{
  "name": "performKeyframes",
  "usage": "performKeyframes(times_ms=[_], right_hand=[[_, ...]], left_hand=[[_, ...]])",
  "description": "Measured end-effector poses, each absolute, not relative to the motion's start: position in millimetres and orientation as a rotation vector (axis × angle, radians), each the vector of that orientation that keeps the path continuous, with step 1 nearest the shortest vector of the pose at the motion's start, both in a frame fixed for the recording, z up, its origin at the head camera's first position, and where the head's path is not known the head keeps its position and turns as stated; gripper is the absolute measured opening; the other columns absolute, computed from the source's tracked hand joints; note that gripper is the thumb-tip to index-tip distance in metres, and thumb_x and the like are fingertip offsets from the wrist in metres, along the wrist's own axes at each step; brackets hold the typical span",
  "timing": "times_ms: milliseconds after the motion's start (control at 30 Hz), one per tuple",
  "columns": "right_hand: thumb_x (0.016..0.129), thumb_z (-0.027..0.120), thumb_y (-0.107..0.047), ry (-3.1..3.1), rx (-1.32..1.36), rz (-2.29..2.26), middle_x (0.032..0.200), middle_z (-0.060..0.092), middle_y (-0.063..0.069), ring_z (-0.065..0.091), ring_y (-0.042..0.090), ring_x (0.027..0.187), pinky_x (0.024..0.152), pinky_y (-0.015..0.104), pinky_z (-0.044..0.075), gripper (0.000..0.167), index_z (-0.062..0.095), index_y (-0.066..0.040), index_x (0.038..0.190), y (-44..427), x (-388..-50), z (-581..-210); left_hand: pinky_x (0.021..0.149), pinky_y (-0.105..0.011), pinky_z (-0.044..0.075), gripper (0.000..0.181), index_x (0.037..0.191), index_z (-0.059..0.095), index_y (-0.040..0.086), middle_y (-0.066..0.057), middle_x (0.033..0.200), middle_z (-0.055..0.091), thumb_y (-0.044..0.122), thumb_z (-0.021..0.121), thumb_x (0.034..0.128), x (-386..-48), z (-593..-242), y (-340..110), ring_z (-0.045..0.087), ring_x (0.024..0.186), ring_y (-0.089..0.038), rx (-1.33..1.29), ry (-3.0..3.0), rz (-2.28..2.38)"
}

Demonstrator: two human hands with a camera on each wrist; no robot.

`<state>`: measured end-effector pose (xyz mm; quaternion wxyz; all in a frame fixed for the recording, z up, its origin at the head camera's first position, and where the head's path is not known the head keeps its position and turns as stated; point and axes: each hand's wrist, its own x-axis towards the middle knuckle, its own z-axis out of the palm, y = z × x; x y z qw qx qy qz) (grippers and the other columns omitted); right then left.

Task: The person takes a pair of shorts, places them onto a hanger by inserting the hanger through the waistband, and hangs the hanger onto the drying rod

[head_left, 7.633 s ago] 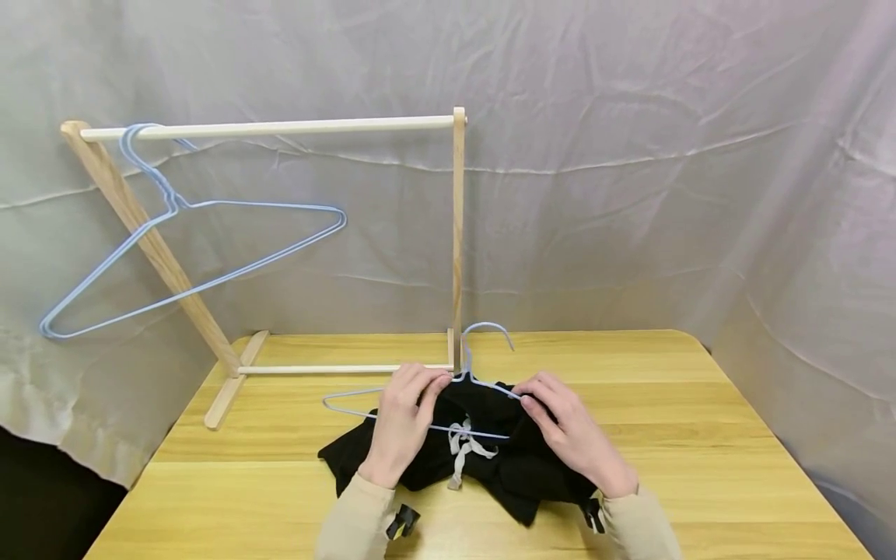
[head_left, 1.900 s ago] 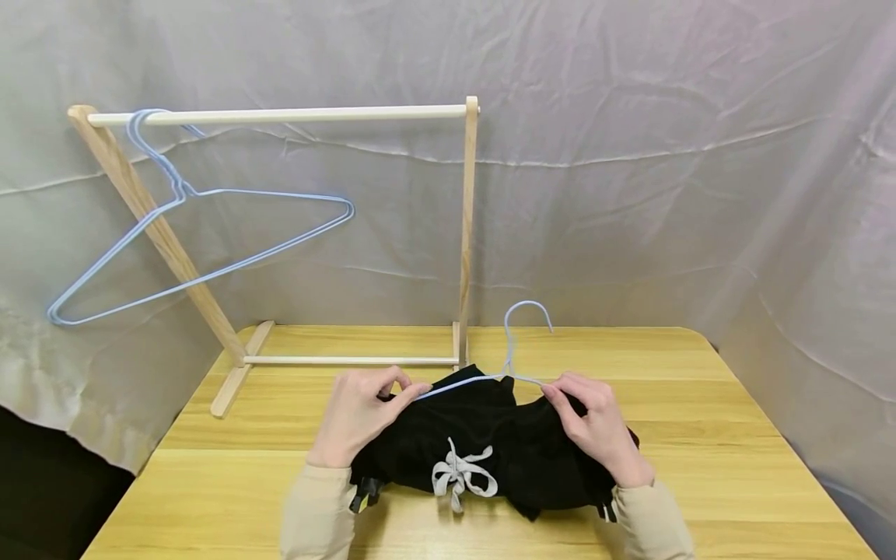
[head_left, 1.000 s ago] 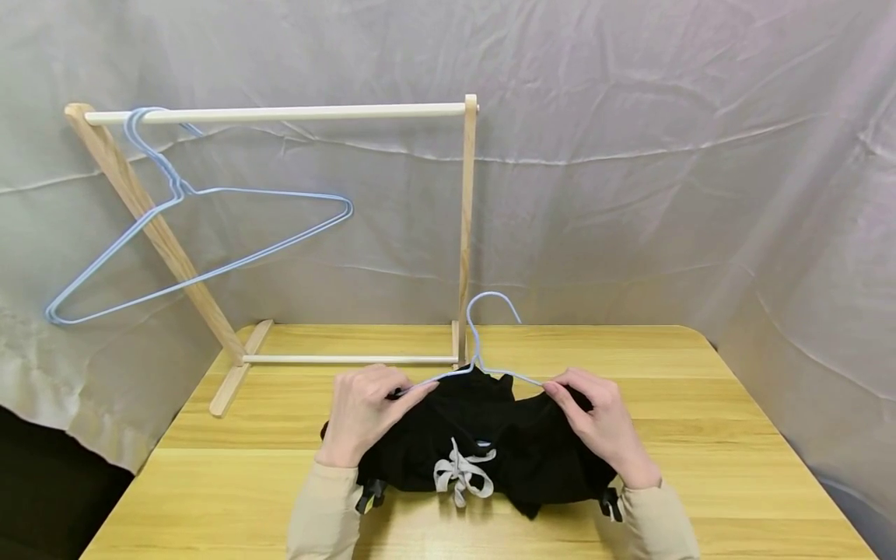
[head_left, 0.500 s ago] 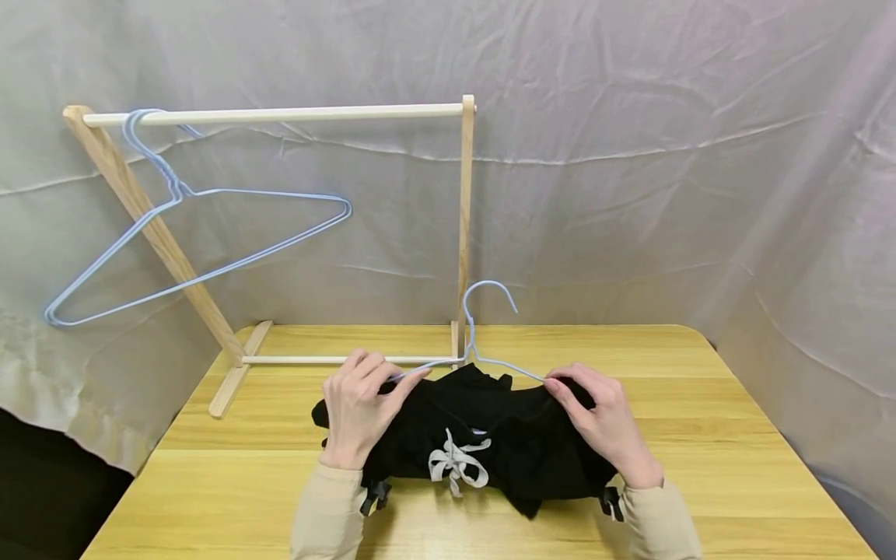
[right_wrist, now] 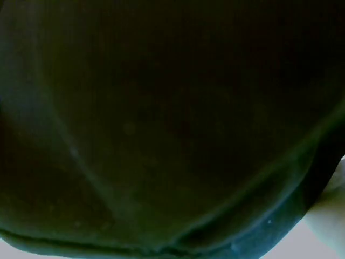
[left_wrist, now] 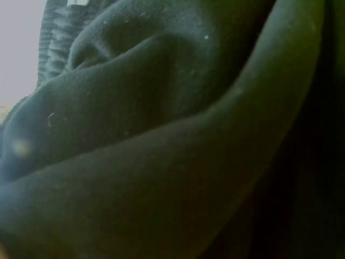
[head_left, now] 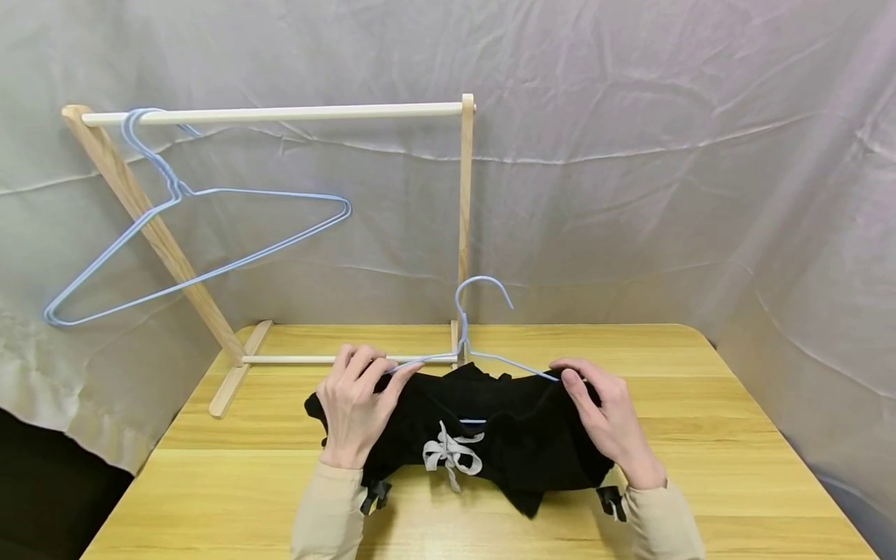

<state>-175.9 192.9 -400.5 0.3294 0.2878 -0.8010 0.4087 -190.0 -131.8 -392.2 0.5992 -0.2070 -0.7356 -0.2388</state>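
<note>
A black garment (head_left: 553,443) with a pale drawstring bow (head_left: 451,451) is bunched at the front of the table, part of it held up. A light blue wire clothes hanger (head_left: 507,360) is mostly inside it. Its hook and upper arms rise out of the neckline, and a bit of lower bar shows behind the bow. My left hand (head_left: 353,404) pinches the left hanger arm and cloth between thumb and fingers. On the other side, my right hand (head_left: 609,412) pinches the garment edge and right hanger arm. Dark cloth (left_wrist: 161,140) fills both wrist views, hiding the fingers.
A wooden rack (head_left: 466,194) with a white top rail (head_left: 315,113) stands at the back left of the wooden table (head_left: 700,435). Light blue hangers (head_left: 231,268) hang at its left end. A grey cloth backdrop (head_left: 630,194) encloses the back and sides.
The hanger, earlier lying across the garment, now sits mostly inside it, its hook higher and further left than 1.9 s ago. My right thumb has slid outward along the hanger arm.
</note>
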Motion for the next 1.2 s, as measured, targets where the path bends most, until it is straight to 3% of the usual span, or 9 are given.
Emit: performKeyframes(times_ms=[167,500,800,1033,1200], right_hand=[[0.097,0.054,0.007,-2.049,0.694,1.082,0.096,0.073,0.015,0.06,-0.012,0.101,0.092,0.008,0.044,0.02,0.071,0.0,0.105,191.7,-177.6,-398.7],[0.093,0.055,0.012,-1.903,0.607,1.091,0.096,0.072,0.018,0.061,-0.005,0.102,0.095,0.011,0.044,0.022,0.072,0.003,0.103,188.3,-183.6,-393.8],[0.099,0.056,0.002,-2.056,0.637,1.111,0.106,0.071,0.013,0.059,0.002,0.098,0.091,0.014,0.042,0.02,0.07,-0.003,0.112,177.9,-194.8,-370.6],[0.102,0.055,-0.006,-2.213,0.775,1.288,0.11,0.072,0.013,0.063,-0.001,0.103,0.094,0.011,0.046,0.02,0.067,-0.003,0.117,158.4,-222.7,-336.7],[0.103,0.055,-0.011,-2.332,0.804,1.486,0.123,0.067,0.018,0.064,0.019,0.115,0.098,0.017,0.048,0.028,0.06,-0.001,0.129,137.1,-249.5,-316.0]], left_hand=[[0.044,-0.029,0.038,0.041,0.067,0.071,0.012,0.002,0.07,0.066,0.048,0.073,0.0889,-189.5,-390.0,-132.5,0.059,0.07,-0.022,-0.427,-1.688,-0.581],[0.047,-0.033,0.036,0.044,0.068,0.072,0.009,-0.002,0.07,0.067,0.048,0.073,0.089,-184.3,-383.1,-144.1,0.059,0.072,-0.026,-0.314,-1.626,-0.604],[0.05,-0.03,0.033,0.046,0.067,0.072,0.009,-0.005,0.069,0.067,0.05,0.072,0.0889,-179.6,-372.1,-163.4,0.056,0.07,-0.027,-0.241,-1.62,-0.636],[0.057,-0.023,0.031,0.048,0.068,0.074,0.008,-0.007,0.068,0.067,0.052,0.073,0.0875,-175.4,-362.1,-182.2,0.056,0.072,-0.031,-0.177,-1.615,-0.656],[0.064,-0.021,0.032,0.045,0.069,0.074,0.007,-0.008,0.069,0.067,0.048,0.075,0.0866,-177.7,-354.9,-196.0,0.055,0.076,-0.033,-0.17,-1.647,-0.687]])
